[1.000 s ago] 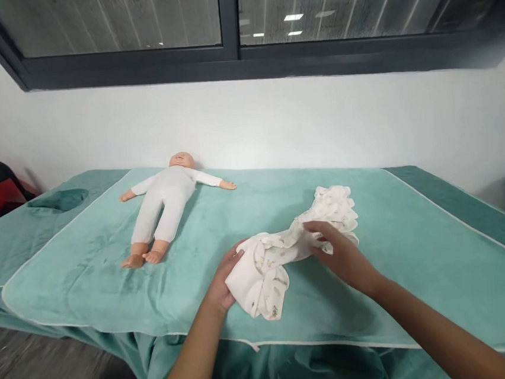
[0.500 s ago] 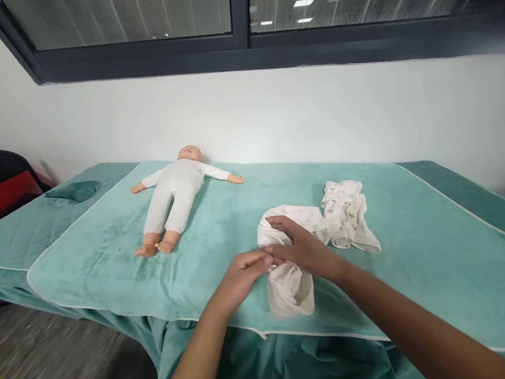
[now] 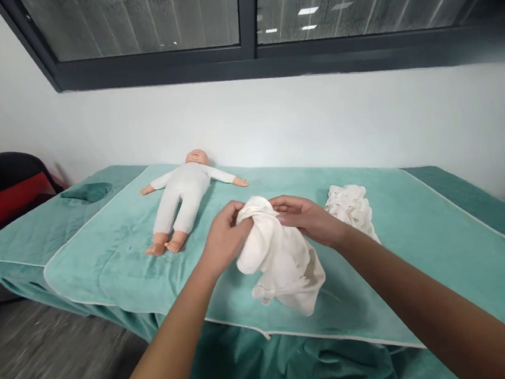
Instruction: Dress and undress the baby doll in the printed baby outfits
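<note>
Bunched between my two hands is a white cloth garment [image 3: 281, 258], its lower part hanging down over the bed's front. My left hand [image 3: 225, 237] grips its upper left edge, thumb in front. My right hand [image 3: 306, 217] pinches the top right edge, its fingertips partly behind the fabric. The garment's exact kind is hidden by its folds. To the right lies a crumpled white patterned cloth [image 3: 350, 207], apart from my hands. A baby doll [image 3: 182, 199] in a white body suit rests on its back to the left, arms spread.
A green plush cover [image 3: 122, 273] with white piping spreads over the bed, which stands against a white wall [image 3: 273, 122]. Above is a dark-framed window [image 3: 249, 64]. At the far left, a red and black chair [image 3: 7, 195] stands beside the bed.
My hands have lifted and gathered the white garment, moving apart to either side of its top edge. It has come away from beside the patterned cloth. The view has shifted slightly.
</note>
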### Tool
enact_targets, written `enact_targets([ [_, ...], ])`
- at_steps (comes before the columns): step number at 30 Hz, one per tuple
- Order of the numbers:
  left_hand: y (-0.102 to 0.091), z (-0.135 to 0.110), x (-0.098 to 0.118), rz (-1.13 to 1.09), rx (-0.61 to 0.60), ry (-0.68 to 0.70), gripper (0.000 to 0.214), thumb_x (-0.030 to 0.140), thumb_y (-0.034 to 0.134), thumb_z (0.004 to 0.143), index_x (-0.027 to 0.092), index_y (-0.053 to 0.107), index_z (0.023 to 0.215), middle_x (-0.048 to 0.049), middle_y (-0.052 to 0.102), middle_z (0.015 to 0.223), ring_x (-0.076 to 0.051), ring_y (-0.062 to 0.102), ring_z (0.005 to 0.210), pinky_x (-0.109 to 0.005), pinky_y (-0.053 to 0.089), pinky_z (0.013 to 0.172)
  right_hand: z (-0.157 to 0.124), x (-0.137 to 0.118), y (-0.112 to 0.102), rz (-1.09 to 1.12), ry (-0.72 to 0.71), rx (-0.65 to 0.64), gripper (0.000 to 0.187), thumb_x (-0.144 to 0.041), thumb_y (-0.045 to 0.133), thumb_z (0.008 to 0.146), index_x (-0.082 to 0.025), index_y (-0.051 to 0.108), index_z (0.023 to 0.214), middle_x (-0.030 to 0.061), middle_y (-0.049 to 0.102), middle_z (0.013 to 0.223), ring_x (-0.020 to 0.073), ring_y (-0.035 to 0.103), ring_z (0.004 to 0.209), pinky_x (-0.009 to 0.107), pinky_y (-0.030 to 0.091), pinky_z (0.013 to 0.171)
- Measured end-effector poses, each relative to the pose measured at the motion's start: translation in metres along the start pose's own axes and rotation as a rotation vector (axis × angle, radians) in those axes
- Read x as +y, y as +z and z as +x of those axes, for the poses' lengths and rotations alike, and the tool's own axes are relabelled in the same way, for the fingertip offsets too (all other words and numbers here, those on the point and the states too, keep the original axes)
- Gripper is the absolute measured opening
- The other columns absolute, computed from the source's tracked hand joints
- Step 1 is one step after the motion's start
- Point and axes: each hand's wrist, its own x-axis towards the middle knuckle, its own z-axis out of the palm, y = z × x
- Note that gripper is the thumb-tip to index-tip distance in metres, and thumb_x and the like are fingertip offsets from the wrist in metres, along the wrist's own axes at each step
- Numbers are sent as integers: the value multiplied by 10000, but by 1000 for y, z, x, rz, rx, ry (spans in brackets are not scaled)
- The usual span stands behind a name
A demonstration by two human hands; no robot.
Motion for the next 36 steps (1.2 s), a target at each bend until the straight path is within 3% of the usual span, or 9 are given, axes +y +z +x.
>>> enact_targets([
  [3,-1,1,-5,-9,207,1,155,266,583,781,202,619,918,11,653,873,-185,602,854,-280,475,791,-9,64,-23,-397,80,306,564,-495,599,892,-239,500,1385,136,566,1415,275,533,1295,501,411,1082],
  [6,-6,-3,-10,52,194,20,253,246,552,808,219,649,1041,-10,694,1067,-215,607,1042,-309,451,956,-38,117,-63,-958,197,559,565,-477,556,901,-150,512,1360,202,502,1462,357,391,1405,600,265,1151],
  [12,-20,-6,-14,179,219,4,246,229,478,815,207,619,1015,-57,651,1175,-252,559,1147,-380,404,1058,-108,119,-142,-1353,450,596,436,-433,469,937,-115,616,1197,249,603,1319,392,516,1290,588,377,1066],
  [15,-24,-3,-10,144,218,-10,196,225,510,785,215,575,969,-58,636,1189,-251,553,1139,-379,419,1031,-113,91,-121,-1259,440,603,475,-465,533,902,-129,610,1227,238,592,1342,396,524,1285,574,386,1070],
  [20,-15,-5,6,119,129,-27,118,265,538,786,219,484,880,1,595,883,-180,564,844,-303,479,792,-69,49,-4,-531,207,280,450,-502,557,911,-292,565,1308,68,586,1397,262,563,1260,438,463,1034],
  [24,-16,-11,22,52,67,95,194,256,542,772,212,506,958,1,597,910,-151,569,799,-252,472,707,-24,30,50,-240,119,160,286,-464,587,877,-227,658,1021,34,710,1016,213,659,937,349,514,819],
  [28,-45,-15,30,310,101,198,396,210,568,753,232,600,1147,-11,655,990,-190,614,897,-285,480,809,-4,11,42,-384,82,277,246,-450,653,807,-210,618,850,-14,648,798,159,586,738,281,449,677],
  [31,-67,-18,27,569,-60,180,360,253,654,725,267,703,1082,-22,711,1042,-261,633,988,-319,468,868,-2,-12,24,-619,25,486,177,-391,629,789,-222,581,806,-32,593,741,145,526,690,266,405,637],
  [36,-69,-23,19,645,-262,49,276,470,681,754,263,727,931,-24,723,867,-264,645,815,-289,456,678,-11,-41,13,-911,-42,423,120,-281,521,815,-239,616,875,-6,611,819,163,537,714,280,404,630],
])
